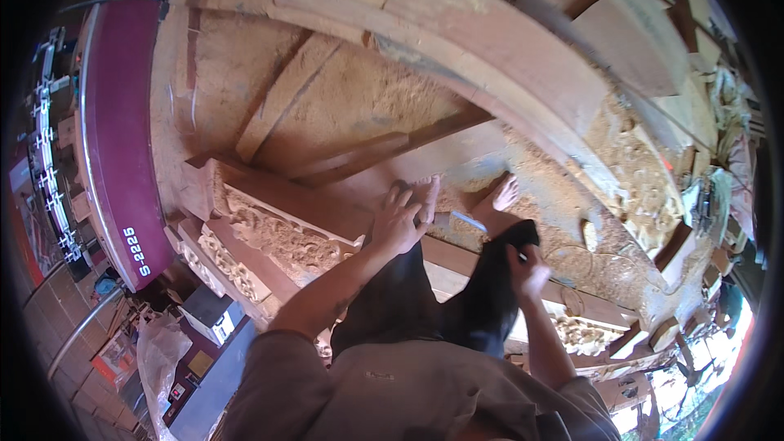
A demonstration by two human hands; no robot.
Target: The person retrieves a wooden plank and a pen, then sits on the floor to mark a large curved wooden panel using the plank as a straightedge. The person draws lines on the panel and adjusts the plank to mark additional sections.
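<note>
My left hand (pixel 398 219) lies over my left knee, its fingers apart and nothing visibly held. My right hand (pixel 531 269) is at the outer side of my right knee, with its fingers curled against the dark trousers (pixel 490 286). A small pale spot shows between those fingers, too small to name. My bare foot (pixel 503 194) stands beyond the right knee on the dusty floor. Left of my legs lies a carved wooden panel (pixel 282 237) with raised relief, beside a second carved piece (pixel 224 261).
Sawdust (pixel 392 106) covers the floor ahead. A long curved-looking plank (pixel 490 90) crosses the far side, with stacked boards (pixel 629 41) behind it. A maroon panel (pixel 122 139) stands at the left. Another carved piece (pixel 584 333) lies at my right. A plastic bag (pixel 159 359) hangs lower left.
</note>
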